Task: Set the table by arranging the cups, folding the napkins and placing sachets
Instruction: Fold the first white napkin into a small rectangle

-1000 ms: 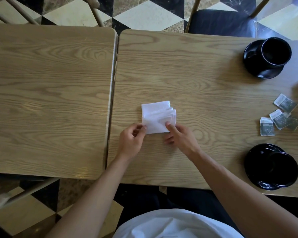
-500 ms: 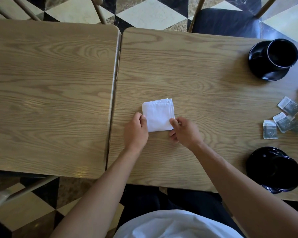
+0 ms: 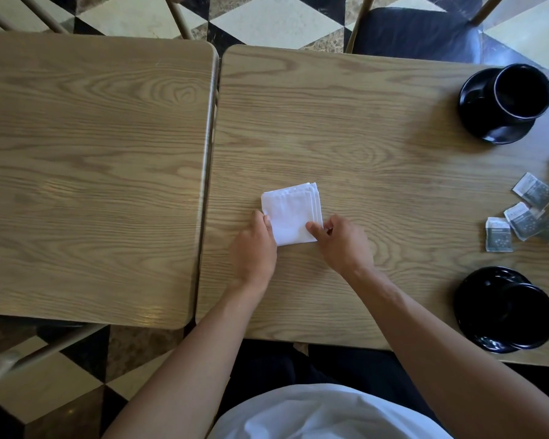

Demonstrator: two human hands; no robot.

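A white napkin, folded square with layered edges, lies flat on the table, its near corners pinched by left hand and right hand; the far black cup on its saucer looks empty.

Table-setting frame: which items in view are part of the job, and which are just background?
Job:
- folded white napkin, left hand and right hand on its near corners
- far black cup on saucer
- near black cup on saucer
- sachets

Background:
- left table
- dark chair cushion
- checkered floor
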